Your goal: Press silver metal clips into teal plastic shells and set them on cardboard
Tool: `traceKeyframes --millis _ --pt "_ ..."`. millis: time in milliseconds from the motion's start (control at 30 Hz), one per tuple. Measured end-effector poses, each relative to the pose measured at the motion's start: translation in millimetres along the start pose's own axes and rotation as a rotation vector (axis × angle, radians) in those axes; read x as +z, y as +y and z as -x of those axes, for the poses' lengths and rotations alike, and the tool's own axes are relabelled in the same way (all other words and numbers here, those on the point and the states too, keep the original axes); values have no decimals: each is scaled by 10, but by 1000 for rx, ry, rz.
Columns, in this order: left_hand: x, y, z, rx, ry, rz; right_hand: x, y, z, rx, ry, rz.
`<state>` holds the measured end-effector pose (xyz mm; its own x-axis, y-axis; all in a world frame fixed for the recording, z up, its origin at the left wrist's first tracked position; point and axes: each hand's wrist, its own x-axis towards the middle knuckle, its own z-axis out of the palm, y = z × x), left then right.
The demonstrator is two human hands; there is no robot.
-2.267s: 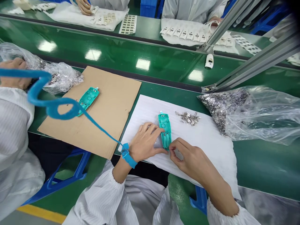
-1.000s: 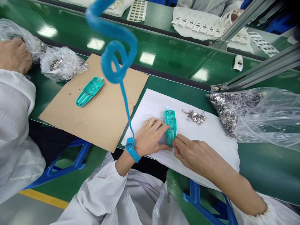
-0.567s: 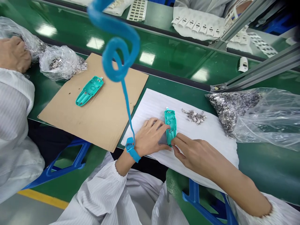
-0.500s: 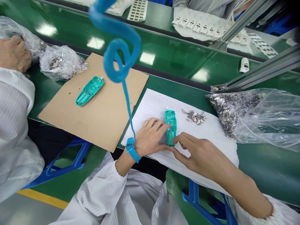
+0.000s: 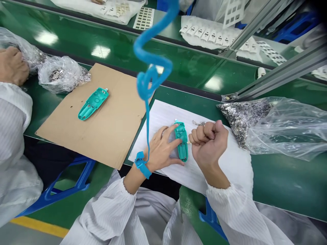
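Note:
A teal plastic housing half lies open side up on the white foam sheet. My left hand steadies it from the left, fingertips on its edge and inside, thumb by its lower end. Just right of the housing, my right hand is closed like a fist with curled fingers. A small pale tip shows beside its knuckles; whatever is inside the fist is hidden. Behind that hand, a small heap of metal clips is mostly covered. A blue wrist strap with a coiled cord is around my left wrist.
On the left, a cardboard sheet carries another teal housing half. Plastic bags of metal parts stand at the right and far left. A co-worker's hand is at the left. A metal post slants across the right.
My right hand has moved up from the housing's lower end and turned into a fist, now covering much of the clip heap. My left fingers have shifted up along the housing.

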<state>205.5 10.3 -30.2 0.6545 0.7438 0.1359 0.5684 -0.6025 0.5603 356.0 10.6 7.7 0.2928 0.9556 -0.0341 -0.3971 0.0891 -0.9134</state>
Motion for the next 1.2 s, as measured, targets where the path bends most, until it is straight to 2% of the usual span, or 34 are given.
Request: traceKeyframes --millis 300,533,700,967,1100,1167,1200 --pt "6 -7 8 16 -2 18 -31 80 -18 14 -10 74" --pt "5 -12 6 12 -20 8 -27 144 1 44 46 34" --pt "16 -13 16 23 -13 -13 -25 219 9 13 46 87" --pt "32 -21 8 18 -20 -23 -24 367 25 6 117 106" --pt "41 -19 32 28 7 -55 -30 336 -14 12 25 102" --pt "18 16 73 16 31 -99 -19 243 -2 -59 -110 169" --pt "4 32 92 29 43 -122 -19 190 5 -149 -204 243"
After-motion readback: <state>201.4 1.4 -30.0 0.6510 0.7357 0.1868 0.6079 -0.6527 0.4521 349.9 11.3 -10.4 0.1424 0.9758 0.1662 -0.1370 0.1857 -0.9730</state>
